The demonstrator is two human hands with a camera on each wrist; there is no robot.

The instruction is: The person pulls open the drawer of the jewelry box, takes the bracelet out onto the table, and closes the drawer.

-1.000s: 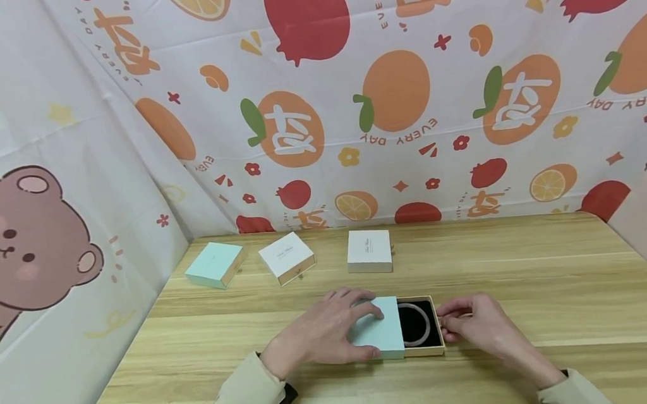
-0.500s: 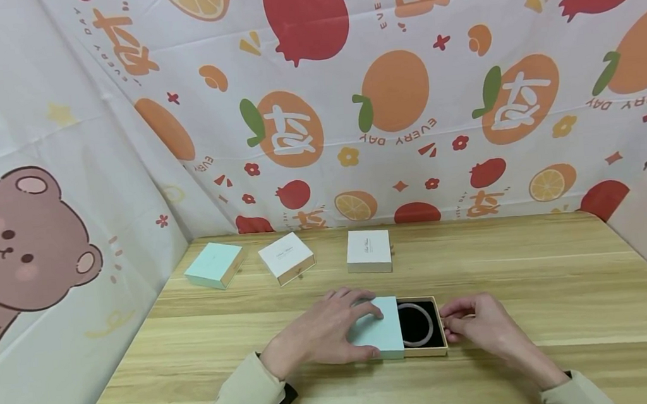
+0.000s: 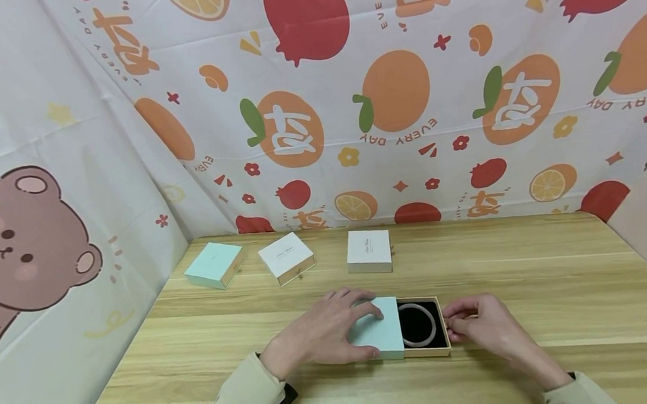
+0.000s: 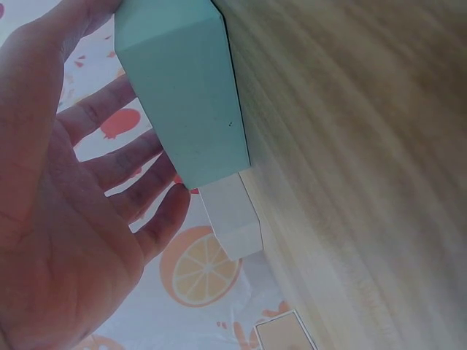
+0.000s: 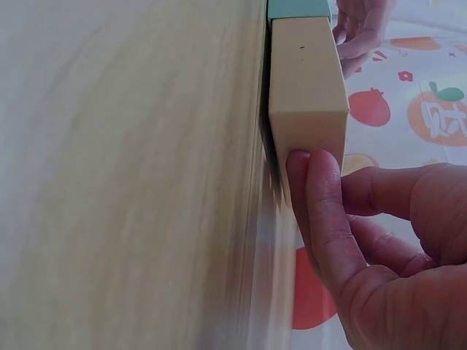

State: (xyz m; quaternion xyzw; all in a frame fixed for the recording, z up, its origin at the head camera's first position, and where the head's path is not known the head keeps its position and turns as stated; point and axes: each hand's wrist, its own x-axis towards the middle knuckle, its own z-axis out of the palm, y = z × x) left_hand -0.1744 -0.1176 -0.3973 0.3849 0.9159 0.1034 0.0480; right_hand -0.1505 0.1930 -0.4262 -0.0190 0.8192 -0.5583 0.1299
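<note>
A mint-green box sleeve (image 3: 389,330) lies on the table with its cream drawer (image 3: 428,351) pulled partway out to the right. On the drawer's black lining rests a pale greyish bangle (image 3: 433,324), its left edge tucked under the sleeve. My left hand (image 3: 333,328) grips the sleeve, thumb along the near side, index finger on top and the other fingers toward the far side. At the drawer's outer end, my right hand (image 3: 484,325) pinches with thumb and fingers; the pull between them is hidden. The right wrist view shows those fingertips right against the drawer's end face (image 5: 310,131).
Behind stand another mint box (image 3: 214,264), a white box (image 3: 286,255) tilted toward the left, and a second white box (image 3: 368,249) near the middle. A fruit-print cloth (image 3: 348,155) hangs along the back of the wooden table (image 3: 564,284).
My right hand has moved slightly to the right, drawing the drawer a little farther out and showing more of the bangle. The left hand and sleeve have stayed put.
</note>
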